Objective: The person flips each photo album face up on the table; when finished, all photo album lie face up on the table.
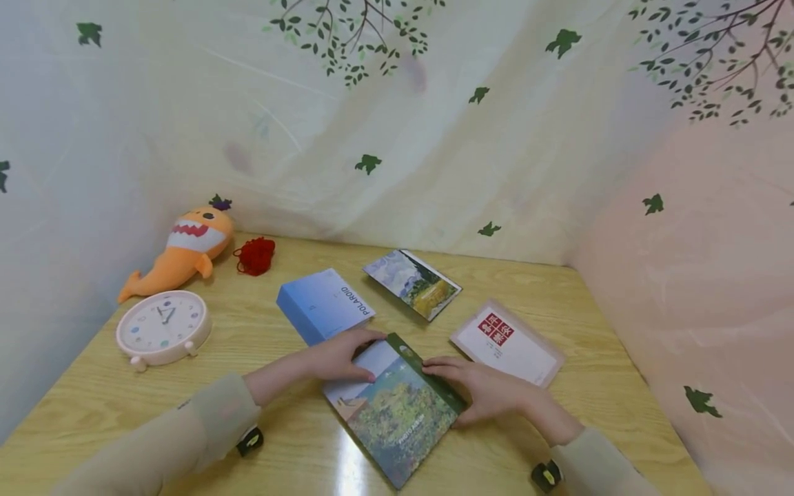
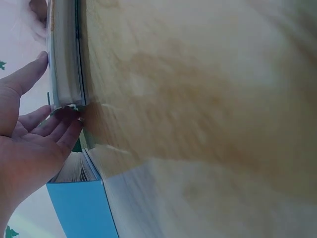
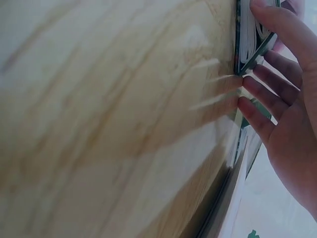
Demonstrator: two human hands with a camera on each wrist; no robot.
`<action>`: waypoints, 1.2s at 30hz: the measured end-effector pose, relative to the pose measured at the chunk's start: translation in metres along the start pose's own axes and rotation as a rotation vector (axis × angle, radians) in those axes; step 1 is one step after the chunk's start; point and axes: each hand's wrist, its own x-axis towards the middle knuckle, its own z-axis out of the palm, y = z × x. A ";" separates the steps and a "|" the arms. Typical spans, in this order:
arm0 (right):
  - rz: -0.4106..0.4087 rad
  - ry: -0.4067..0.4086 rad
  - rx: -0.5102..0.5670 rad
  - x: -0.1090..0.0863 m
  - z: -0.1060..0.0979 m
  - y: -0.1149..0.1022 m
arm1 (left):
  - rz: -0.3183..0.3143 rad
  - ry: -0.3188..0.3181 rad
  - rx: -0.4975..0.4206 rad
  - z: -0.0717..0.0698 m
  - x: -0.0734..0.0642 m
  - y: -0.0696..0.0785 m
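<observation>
**Square-looking photo album with a painted garden cover and dark green edge strip (image 1: 400, 417) lies between left hand (image 1: 341, 357) and right hand (image 1: 489, 391)**

The album lies cover up on the pale wood-grain table (image 1: 533, 465), set askew. Its green strip forms the edge facing away and to the right; the long axis, judging by eye through the slant, runs alongside that strip, from far left to near right.

Neither hand is nearer: both touch the album. The left hand is at its far-left side, thumb on the cover, other fingers stretched out to the end of the green strip. The right hand comes from the album's right, its fingers almost straight and a little spread along the strip, thumb by the right-hand corner. On each hand, thumb and fingers stand apart, touching without a visible clamp. The strip seems the relation that matters, since both sets of fingertips meet it.

Just beyond the album to the left is a thick blue block of pages with a POLAROID cover (image 1: 322, 303); the left hand hides whether they touch. Farther beyond lies a flat booklet with a landscape painting (image 1: 409, 281). Right of the album, behind the right hand, is a flat white rectangle with a red square print (image 1: 517, 355).
</observation>
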 end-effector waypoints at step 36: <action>-0.105 0.100 0.002 0.001 -0.031 -0.011 | 0.017 0.182 -0.110 -0.014 0.005 0.012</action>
